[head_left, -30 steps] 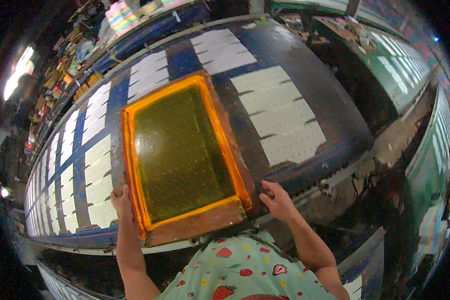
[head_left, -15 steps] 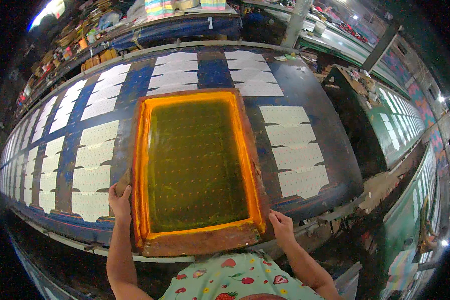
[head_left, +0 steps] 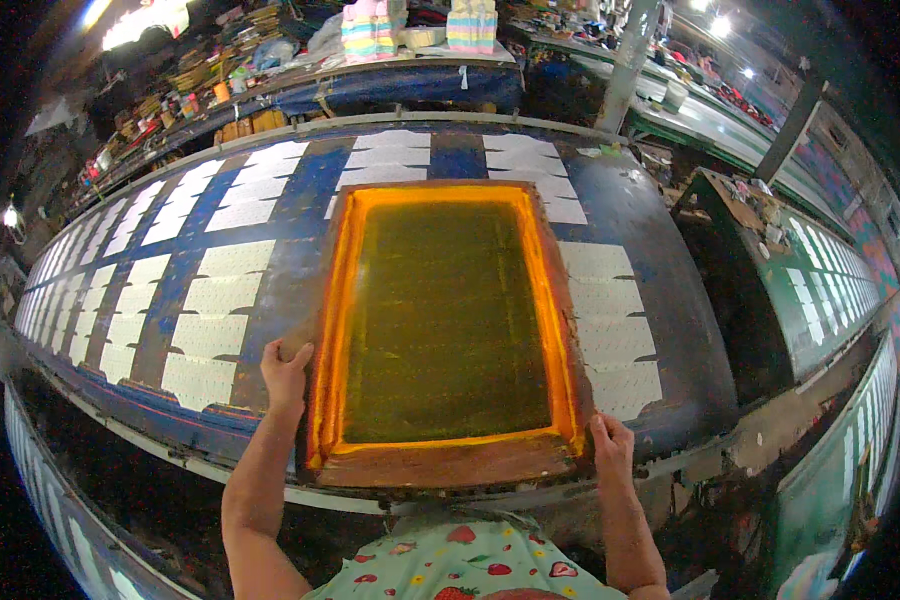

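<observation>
Gripping the frame (head_left: 450,465) — left hand (head_left: 285,375) farther forward.

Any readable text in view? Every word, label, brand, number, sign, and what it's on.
No text readable.
Framed screen: no lettering I can make out.
White pieces on the table: small marks, too fine to read as anything.
Green garment: fruit pictures, no lettering seen.
Striped stacks and background clutter: too small and blurred to tell.

The brown frame (head_left: 450,466) has orange edging (head_left: 551,310) and olive mesh (head_left: 450,320), perhaps faintly dotted.
</observation>
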Motion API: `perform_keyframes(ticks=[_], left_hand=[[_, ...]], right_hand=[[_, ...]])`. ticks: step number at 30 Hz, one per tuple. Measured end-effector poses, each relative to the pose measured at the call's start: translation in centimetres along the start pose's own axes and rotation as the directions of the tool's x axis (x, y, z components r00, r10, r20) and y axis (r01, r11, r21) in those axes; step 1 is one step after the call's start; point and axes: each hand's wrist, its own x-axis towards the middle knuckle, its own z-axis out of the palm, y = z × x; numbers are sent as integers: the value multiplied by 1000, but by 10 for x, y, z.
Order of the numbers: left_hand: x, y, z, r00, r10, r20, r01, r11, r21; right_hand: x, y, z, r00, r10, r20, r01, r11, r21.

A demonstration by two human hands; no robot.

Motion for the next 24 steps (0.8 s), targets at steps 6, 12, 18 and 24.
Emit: perform_keyframes(ticks=[6, 12, 18, 24], left_hand=[[-72, 24, 116, 996, 49, -72, -34, 978, 204], [-149, 15, 215, 995, 64, -75, -38, 951, 308], [-204, 4, 280, 994, 74, -77, -53, 969, 241], [-226, 6, 316, 994, 84, -76, -63, 969, 239]], right_hand=[[60, 57, -81, 995, -100, -21, 101, 993, 60], [106, 127, -170, 994, 103, -30, -98, 988, 123], [144, 176, -235, 994, 106, -42, -100, 987, 125], [159, 198, -268, 990, 123, -65, -117, 989, 86]])
